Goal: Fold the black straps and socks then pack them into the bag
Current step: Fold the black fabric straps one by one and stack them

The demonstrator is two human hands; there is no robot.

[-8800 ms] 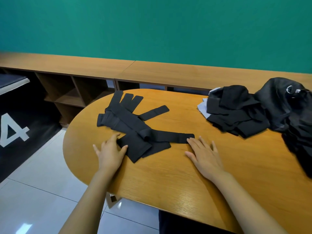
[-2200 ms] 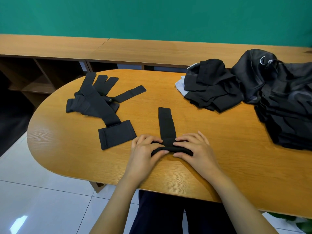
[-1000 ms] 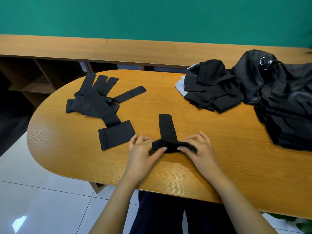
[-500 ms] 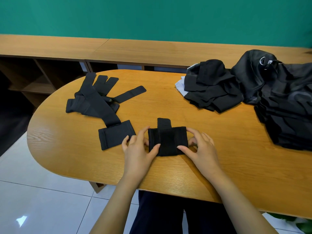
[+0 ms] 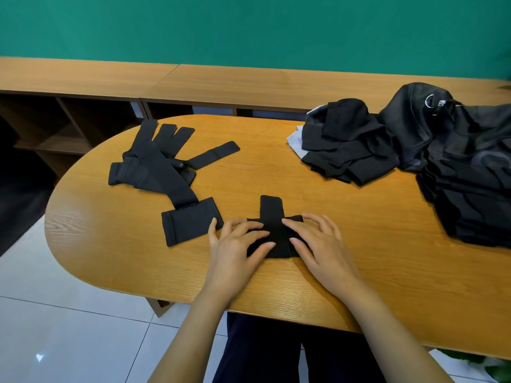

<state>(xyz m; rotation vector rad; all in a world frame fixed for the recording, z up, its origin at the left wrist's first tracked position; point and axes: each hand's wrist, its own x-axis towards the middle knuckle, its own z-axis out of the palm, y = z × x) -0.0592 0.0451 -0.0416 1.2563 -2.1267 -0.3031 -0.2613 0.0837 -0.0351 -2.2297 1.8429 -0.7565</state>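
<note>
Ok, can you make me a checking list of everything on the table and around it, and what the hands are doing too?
Surface: oval wooden table, smooth top.
Job's things: one black strap lies partly folded near the front edge, one end sticking out; loose straps lie overlapped at the left; folded black pile and black bag sit at the far right.
Clutter: pale cloth peeks from under the folded pile.
Hands: left hand and right hand both press on the strap with their fingers.
Cables: nothing seen.
Surroundings: green wall, wooden shelf unit, white tiled floor.
</note>
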